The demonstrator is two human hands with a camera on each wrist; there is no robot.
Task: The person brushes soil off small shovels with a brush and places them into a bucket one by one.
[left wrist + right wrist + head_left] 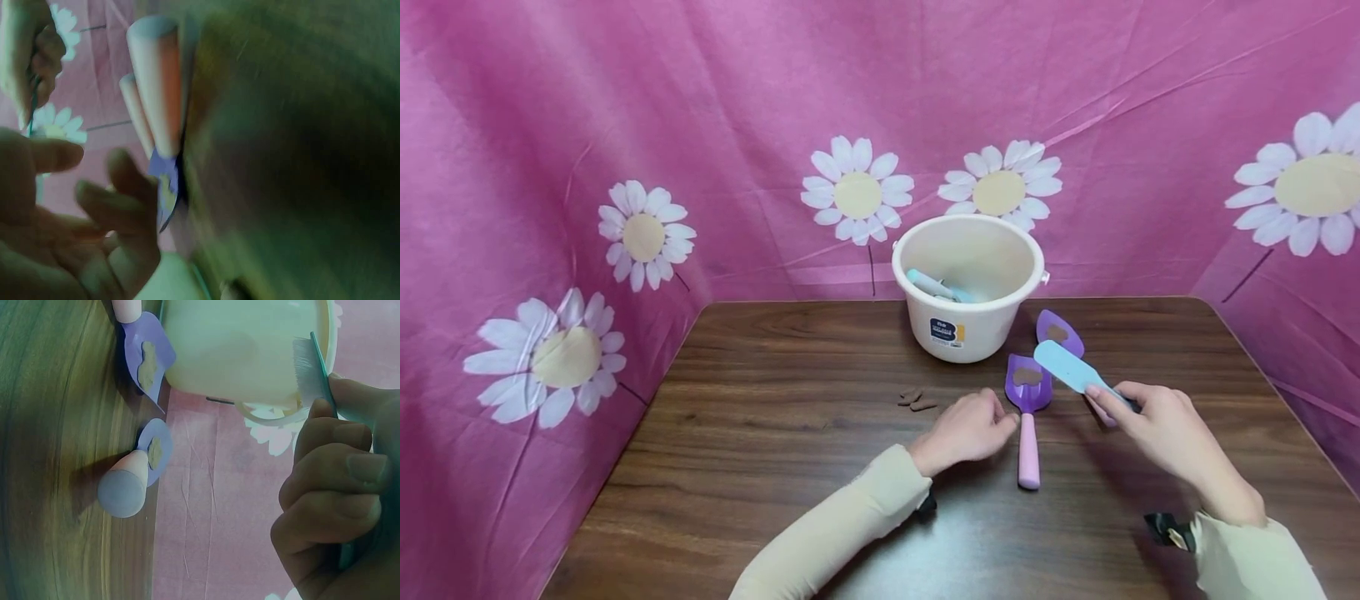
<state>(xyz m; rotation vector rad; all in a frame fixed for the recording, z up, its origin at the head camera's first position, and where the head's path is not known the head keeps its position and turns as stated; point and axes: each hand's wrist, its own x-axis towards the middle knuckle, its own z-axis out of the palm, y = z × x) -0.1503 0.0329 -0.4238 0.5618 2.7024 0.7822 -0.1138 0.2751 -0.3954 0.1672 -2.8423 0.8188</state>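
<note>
My right hand point(1172, 425) grips a light blue brush point(1066, 367) by its handle, held over the table. Pale bristles point(306, 372) show along one side of it in the right wrist view. Below and left of the brush lies a purple hand trowel point(1028, 392) with a pink handle and a brown lump on its blade. Behind it, a second purple trowel point(1066, 327), partly covered by the brush in the head view, also carries a brown lump point(1056, 333). My left hand point(972, 427) is beside the front trowel, fingers loosely bent and holding nothing.
A white bucket point(962, 329) stands at the back of the table, with light blue tools point(931, 285) inside. Several small brown pieces point(922, 405) lie on the wooden table point(775, 467) left of my left hand. A pink flowered cloth point(760, 125) hangs behind.
</note>
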